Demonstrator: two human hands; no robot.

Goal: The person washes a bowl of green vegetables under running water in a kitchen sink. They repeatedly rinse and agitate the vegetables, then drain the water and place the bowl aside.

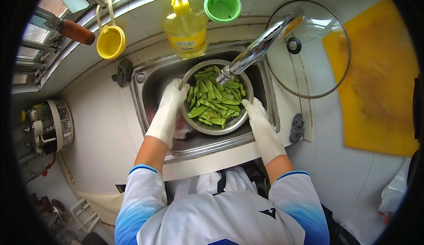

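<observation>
A round metal bowl [215, 131] full of cut green flat beans [216, 97] is in the steel sink [172, 153]. My left hand [174, 96], in a white rubber glove, grips the bowl's left rim. On the right rim my right hand [256, 111], gloved the same way, is closed with its thumb over the edge. The chrome faucet [258, 42] reaches over the beans with its spout end close above them. Part of a clear plastic bag [181, 128] shows in the sink beside my left wrist.
A yellow soap pump bottle [185, 33] stands behind the sink. Right of the faucet are a glass lid [324, 64] and a yellow cutting board [380, 81]. A steel scourer [297, 128] lies by the sink's right edge. Yellow [111, 43] and green [223, 10] strainers hang at the back.
</observation>
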